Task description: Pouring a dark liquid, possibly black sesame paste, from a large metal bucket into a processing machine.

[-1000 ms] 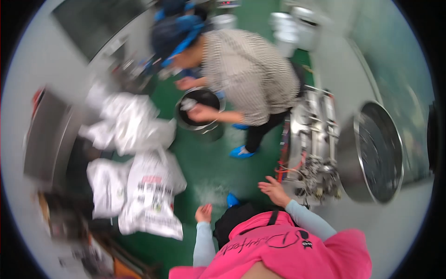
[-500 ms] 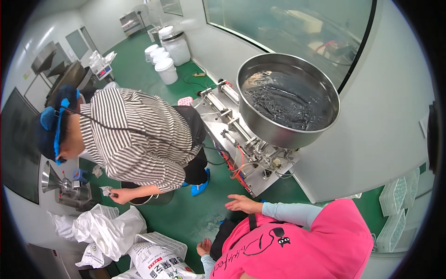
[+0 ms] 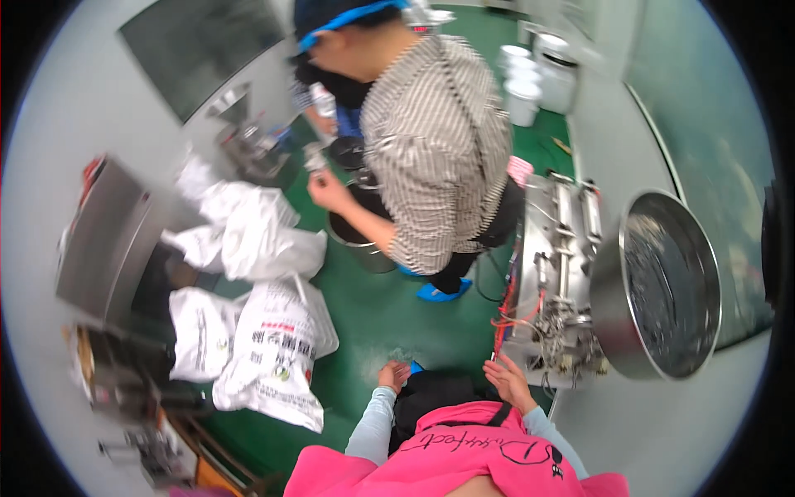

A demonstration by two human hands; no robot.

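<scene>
My left hand (image 3: 394,375) hangs low in front of me, fingers loosely stretched, with nothing seen in it. My right hand (image 3: 509,381) is held out palm partly up with the fingers apart, and it is bare too. Nearest to the right hand is a steel filling machine (image 3: 551,323) with cylinders and red tubing; the fingertips lie close to its near edge, and I cannot tell whether they touch. Over the machine stands a wide steel hopper (image 3: 609,290) holding a dark, glossy mass (image 3: 662,282). White printed sacks (image 3: 265,348) lie left of my left hand.
A person in a striped shirt (image 3: 439,141) stands ahead, holding a small crumpled whitish thing (image 3: 315,157) over a dark bucket (image 3: 373,257). White buckets (image 3: 522,103) stand by the far wall. A funnel-topped steel machine (image 3: 252,149) and a steel cabinet (image 3: 112,240) are at left.
My view has swung left, bringing the sacks and steel cabinet more into sight and shifting the hopper to the right edge. Both my hands remain empty, with the right one lower now.
</scene>
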